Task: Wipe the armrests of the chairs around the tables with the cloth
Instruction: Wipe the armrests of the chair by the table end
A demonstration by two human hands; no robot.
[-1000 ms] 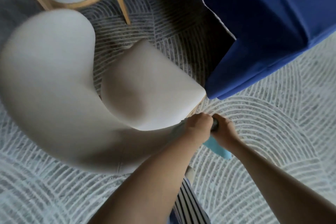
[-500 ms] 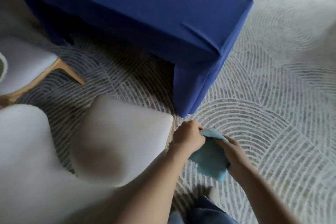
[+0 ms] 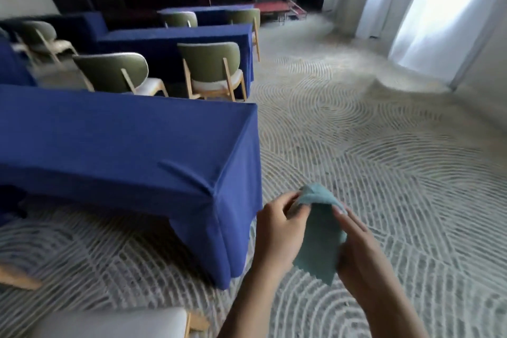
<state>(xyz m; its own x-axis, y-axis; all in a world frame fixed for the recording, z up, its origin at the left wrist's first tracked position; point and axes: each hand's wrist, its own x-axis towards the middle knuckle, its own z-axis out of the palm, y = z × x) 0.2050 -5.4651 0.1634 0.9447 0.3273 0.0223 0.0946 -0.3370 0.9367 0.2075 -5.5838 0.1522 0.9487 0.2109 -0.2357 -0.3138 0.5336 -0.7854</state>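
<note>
A light blue cloth hangs between my two hands in front of me, above the carpet. My left hand pinches its upper left edge. My right hand holds its right side with curled fingers. The white seat of the nearest chair shows at the bottom left edge. Beyond the blue-draped table stand green-backed wooden chairs, one more green-backed chair to their left. Neither hand touches a chair.
More blue-draped tables and green chairs run in rows toward the back left. Patterned carpet spreads open to the right. Bright curtained windows line the right wall. A wooden chair leg pokes in at the left edge.
My view has lifted from the white chair to the room. Both hands have come off the chair and now hold the cloth spread between them.
</note>
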